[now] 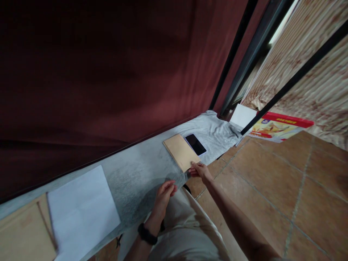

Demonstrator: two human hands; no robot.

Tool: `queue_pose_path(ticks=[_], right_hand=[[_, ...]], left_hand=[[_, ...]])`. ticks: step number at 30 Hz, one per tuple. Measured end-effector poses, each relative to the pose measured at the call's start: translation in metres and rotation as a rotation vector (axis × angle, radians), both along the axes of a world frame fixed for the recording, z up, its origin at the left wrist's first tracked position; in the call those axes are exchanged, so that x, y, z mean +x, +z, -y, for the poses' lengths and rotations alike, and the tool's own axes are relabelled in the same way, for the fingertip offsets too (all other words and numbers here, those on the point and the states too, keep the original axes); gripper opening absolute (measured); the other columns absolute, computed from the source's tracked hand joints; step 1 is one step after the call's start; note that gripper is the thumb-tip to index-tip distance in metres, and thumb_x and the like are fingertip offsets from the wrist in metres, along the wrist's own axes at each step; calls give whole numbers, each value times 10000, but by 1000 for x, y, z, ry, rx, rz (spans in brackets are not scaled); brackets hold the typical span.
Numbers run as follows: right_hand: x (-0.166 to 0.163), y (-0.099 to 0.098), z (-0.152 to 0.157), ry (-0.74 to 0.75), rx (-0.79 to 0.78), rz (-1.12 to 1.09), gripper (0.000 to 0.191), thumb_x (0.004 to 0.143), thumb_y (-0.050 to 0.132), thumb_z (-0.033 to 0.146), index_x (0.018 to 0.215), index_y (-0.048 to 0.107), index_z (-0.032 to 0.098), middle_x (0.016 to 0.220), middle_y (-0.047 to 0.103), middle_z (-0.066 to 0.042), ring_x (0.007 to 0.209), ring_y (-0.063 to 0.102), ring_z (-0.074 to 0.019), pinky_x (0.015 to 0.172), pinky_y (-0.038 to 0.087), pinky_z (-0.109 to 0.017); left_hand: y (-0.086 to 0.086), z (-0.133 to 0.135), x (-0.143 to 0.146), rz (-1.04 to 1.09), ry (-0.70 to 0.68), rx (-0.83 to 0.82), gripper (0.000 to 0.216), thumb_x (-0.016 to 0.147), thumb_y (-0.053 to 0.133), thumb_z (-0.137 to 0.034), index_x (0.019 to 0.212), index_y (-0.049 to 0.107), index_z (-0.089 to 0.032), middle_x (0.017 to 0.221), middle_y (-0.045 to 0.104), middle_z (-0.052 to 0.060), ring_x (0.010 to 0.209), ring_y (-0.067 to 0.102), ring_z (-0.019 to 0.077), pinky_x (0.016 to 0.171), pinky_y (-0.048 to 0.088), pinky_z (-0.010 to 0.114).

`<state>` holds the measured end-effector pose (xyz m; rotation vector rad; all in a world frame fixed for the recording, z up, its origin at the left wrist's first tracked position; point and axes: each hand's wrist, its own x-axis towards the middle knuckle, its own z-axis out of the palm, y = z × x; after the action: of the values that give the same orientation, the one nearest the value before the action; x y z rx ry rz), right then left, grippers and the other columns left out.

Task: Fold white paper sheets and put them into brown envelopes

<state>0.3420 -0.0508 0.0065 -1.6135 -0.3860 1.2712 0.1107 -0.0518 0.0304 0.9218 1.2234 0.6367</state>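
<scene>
A dark red curtain [122,72] hung along the far side of a narrow grey ledge [130,159], where a phone [195,144] lay screen up near a rumpled grey cloth [224,128]. Two black poles [296,78] rose at the right, one slanting across pale striped fabric [312,61] with reddish-brown blotches. Below that fabric, a red-and-yellow printed box [280,127] sat beside a white panel [243,115], and brown tiles [272,181] with pale joints covered the floor

The maroon curtain [114,79] beyond the left hand [164,194] is dimly lit, and a soft shadow is cast beside that hand on grey cloth [136,165].
</scene>
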Motion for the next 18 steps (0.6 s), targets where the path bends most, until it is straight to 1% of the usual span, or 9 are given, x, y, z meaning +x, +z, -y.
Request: queue_pose_path(ticks=[5, 8, 10, 14, 18], right_hand=[[1, -6, 0, 31, -14, 57, 438, 889, 709, 536, 692, 651, 149, 595, 717, -63, 452, 636, -117, 445, 506, -187], [2, -10, 0, 49, -17, 90, 440, 906, 679, 533, 686, 651, 153, 578, 706, -53, 440, 621, -112, 433, 488, -185], [3, -12, -1, 61, -18, 113, 443, 907, 667, 539, 682, 646, 158, 566, 696, -44, 431, 609, -109, 426, 474, -183], [4, -14, -1, 95, -13, 157, 467, 899, 639, 580, 679, 635, 168, 568, 689, -40, 418, 587, -109, 421, 455, -193], [8, -12, 4, 101, 5, 233, 530, 926, 516, 654, 674, 595, 194, 534, 646, -18, 407, 548, -111, 417, 417, -203]], left_hand=[[-5, -7, 3, 24, -5, 19, 393, 681, 788, -469, 954, 736, -192, 874, 769, 80, 845, 724, 227, 776, 560, 333], [-7, -15, 8, 42, -12, 36, 418, 660, 814, -469, 956, 734, -185, 863, 760, 75, 827, 718, 218, 778, 569, 332], [-8, -22, 14, 44, 2, 43, 406, 658, 819, -432, 965, 724, -184, 865, 748, 65, 812, 709, 201, 778, 567, 321], [-10, -36, 31, 24, 60, 48, 377, 694, 785, -303, 1039, 692, -182, 874, 710, 40, 788, 681, 162, 772, 556, 291], [-11, -42, 49, 0, 107, 56, 345, 720, 729, -197, 1061, 673, -198, 950, 690, 33, 853, 666, 151, 761, 541, 256]])
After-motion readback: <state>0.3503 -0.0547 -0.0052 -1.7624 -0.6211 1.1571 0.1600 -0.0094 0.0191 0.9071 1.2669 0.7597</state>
